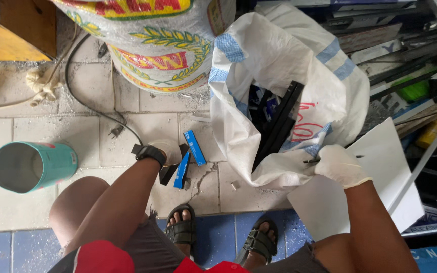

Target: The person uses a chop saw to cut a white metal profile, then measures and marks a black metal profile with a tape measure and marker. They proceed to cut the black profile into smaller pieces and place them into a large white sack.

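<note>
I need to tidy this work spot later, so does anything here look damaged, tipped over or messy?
Yes. The teal cylindrical tin can lies on its side. The pale floor tile by the left hand is cracked, and grit is scattered around it. The right hand grips the white woven sack.

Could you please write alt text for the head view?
Seen from above, a seated person's gloved left hand grips blue and black strips over a tiled floor, while the gloved right hand holds open a white woven sack.

Teal can point(31, 166), printed sack point(153, 45), black cable point(97, 108), sandals point(180, 230).
</note>
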